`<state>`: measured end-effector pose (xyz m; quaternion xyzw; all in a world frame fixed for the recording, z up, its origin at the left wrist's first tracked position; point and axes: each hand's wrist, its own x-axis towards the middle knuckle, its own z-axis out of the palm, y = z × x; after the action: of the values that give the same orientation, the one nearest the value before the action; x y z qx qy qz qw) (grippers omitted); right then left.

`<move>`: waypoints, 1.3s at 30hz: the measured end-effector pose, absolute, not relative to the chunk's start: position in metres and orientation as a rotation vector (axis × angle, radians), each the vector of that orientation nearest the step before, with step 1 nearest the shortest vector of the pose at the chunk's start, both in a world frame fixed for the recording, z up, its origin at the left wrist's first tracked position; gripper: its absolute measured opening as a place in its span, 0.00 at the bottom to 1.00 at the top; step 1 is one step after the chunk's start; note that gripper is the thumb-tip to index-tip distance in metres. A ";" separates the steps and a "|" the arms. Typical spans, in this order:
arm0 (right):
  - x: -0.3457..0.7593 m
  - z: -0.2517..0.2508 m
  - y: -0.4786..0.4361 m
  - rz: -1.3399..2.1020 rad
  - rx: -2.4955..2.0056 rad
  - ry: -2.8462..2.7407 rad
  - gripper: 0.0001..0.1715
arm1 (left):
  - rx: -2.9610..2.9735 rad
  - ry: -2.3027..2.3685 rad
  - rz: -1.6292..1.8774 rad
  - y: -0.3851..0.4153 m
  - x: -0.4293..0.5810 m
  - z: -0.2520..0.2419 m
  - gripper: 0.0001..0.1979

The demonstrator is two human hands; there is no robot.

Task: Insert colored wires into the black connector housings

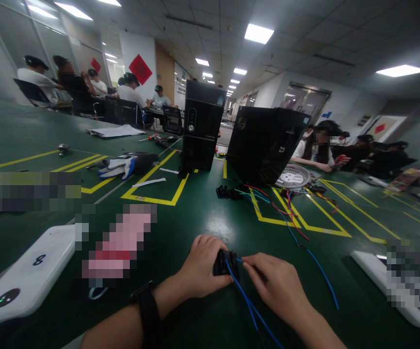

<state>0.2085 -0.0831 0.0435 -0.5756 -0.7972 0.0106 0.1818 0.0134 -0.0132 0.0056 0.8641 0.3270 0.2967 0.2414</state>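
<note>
My left hand [207,266] is closed around a small black block [221,264] that looks like a terminal block, a little above the green table. Blue wires [245,296] run from the block down toward the bottom edge. With thumb and forefinger, my right hand [277,281] pinches a blue wire end [239,260] at the block's right side. Whether that end sits inside the block or only touches it, I cannot tell. Beyond my hands lie more black blocks [227,192], with red, green and blue wires [268,198] trailing to the right.
Two black boxes [203,131] [264,145] stand at the back. A plastic basket [293,176] is beside them. Gloves [122,166] and paper strips [149,182] lie left of centre. White devices [35,271] [373,271] flank me. People sit at the far tables, one across at right.
</note>
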 end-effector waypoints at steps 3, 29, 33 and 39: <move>0.203 0.035 -0.084 -0.038 -1.564 -2.175 0.11 | 2.371 0.883 0.808 -0.013 0.013 0.005 0.18; 0.205 0.029 -0.082 0.011 -1.393 -2.214 0.10 | 2.369 0.883 0.786 -0.013 0.013 0.006 0.19; 0.207 0.034 -0.082 0.058 -1.395 -2.335 0.11 | 2.365 0.876 0.797 -0.013 0.013 0.006 0.19; 0.212 0.040 -0.082 0.094 -1.533 -2.273 0.10 | 2.363 0.882 0.798 -0.013 0.012 0.006 0.19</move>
<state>0.2120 -0.0820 0.0404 -0.5479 -0.8121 0.0335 0.1978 0.0123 -0.0135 0.0058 0.8658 0.3232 0.2925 0.2455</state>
